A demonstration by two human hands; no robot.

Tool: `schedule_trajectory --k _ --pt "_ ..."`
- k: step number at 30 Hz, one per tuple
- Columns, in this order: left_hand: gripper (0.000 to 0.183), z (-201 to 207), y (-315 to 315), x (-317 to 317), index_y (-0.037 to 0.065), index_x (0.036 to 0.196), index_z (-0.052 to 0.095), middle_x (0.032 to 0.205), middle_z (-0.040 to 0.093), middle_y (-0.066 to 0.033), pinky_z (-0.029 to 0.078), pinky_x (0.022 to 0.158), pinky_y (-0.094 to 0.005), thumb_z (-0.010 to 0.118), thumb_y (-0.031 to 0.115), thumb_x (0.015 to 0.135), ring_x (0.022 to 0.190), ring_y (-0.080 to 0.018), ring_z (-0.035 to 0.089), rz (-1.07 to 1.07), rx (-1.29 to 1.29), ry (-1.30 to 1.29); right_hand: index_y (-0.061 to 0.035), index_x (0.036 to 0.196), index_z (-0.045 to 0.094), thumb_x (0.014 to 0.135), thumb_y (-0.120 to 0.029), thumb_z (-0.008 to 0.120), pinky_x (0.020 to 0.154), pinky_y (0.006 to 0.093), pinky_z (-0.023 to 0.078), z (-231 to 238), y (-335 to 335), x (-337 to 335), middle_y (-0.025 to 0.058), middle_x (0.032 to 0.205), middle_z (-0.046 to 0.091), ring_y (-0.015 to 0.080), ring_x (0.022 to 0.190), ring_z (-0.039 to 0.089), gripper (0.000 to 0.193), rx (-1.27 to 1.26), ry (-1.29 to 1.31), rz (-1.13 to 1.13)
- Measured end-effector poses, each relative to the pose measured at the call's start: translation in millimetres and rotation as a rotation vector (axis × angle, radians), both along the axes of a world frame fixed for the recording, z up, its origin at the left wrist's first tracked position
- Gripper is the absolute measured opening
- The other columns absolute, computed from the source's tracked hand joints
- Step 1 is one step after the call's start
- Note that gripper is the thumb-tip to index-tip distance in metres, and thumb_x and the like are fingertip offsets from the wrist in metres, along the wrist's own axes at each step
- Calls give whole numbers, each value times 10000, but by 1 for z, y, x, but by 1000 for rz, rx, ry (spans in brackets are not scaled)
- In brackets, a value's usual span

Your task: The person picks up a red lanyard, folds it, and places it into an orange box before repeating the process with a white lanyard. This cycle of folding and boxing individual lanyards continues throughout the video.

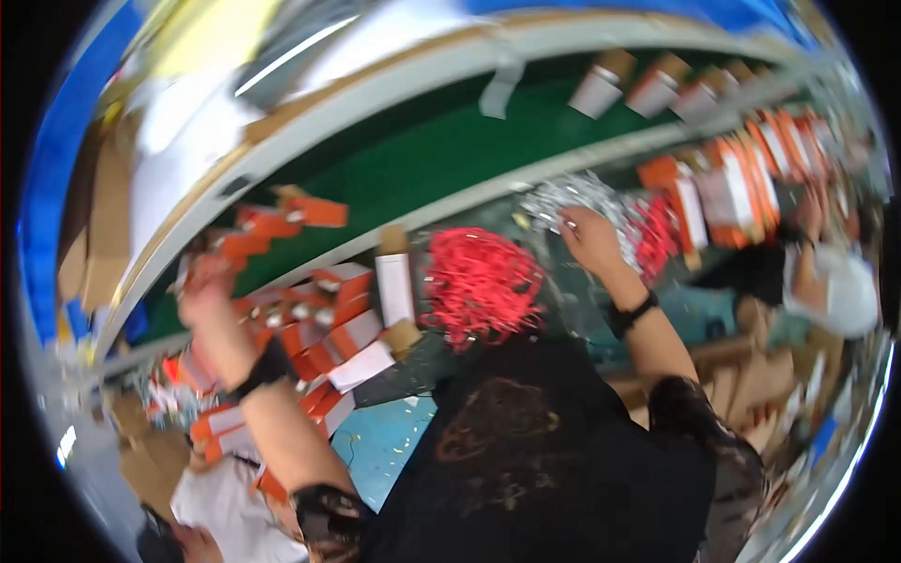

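Note:
My left hand (pixel 208 298) reaches out to the left, up against a row of orange-and-white boxes (pixel 246 244) on the green conveyor belt. Motion smears its fingers, so their grip does not show. At the edge of a heap of silvery strips (pixel 577 195), my right hand (pixel 593 242) has its fingertips drawn together; whatever they pinch, if anything, is too small to make out. Between my arms lies a larger pile of red-pink strips (pixel 481 286). A tall white box with a brown flap (pixel 395 289) stands just left of that pile.
More orange boxes (pixel 324 324) crowd the bench at left, and stacked ones (pixel 741 188) fill the right. White boxes with brown tops (pixel 601 86) sit on the belt's far right. Co-workers are at both sides: a white-clothed person (pixel 235 511) and a hand (pixel 812 211).

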State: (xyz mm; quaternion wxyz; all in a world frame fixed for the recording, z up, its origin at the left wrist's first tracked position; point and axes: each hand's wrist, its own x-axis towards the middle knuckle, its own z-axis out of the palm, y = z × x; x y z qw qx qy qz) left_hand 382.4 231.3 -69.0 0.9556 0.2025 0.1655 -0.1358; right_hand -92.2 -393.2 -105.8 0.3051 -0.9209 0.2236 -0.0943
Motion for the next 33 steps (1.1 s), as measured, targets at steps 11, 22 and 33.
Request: schedule_trajectory --k 11,22,33 --pt "251 164 -271 -390 63 1017 649 958 659 -52 447 902 -369 547 286 963 923 -195 606 -474 -44 19 -123 953 684 803 -199 653 749 465 528 -129 -21 -130 135 887 674 343 851 655 171 22 354 -198" --pt "324 -51 -236 -476 -4 1127 580 953 660 -51 515 768 -322 665 211 900 809 -170 630 -1107 1468 -490 -78 923 686 809 -147 709 669 369 487 -156 -13 -122 95 832 627 235 743 616 135 148 -199 -455" --pt "273 -136 -300 -436 98 955 675 919 667 -97 521 727 -395 745 291 774 839 -282 660 -793 1802 -1031 -83 1069 560 924 -153 631 465 236 310 -66 12 -130 -31 721 524 47 578 428 176 908 -443 -771"
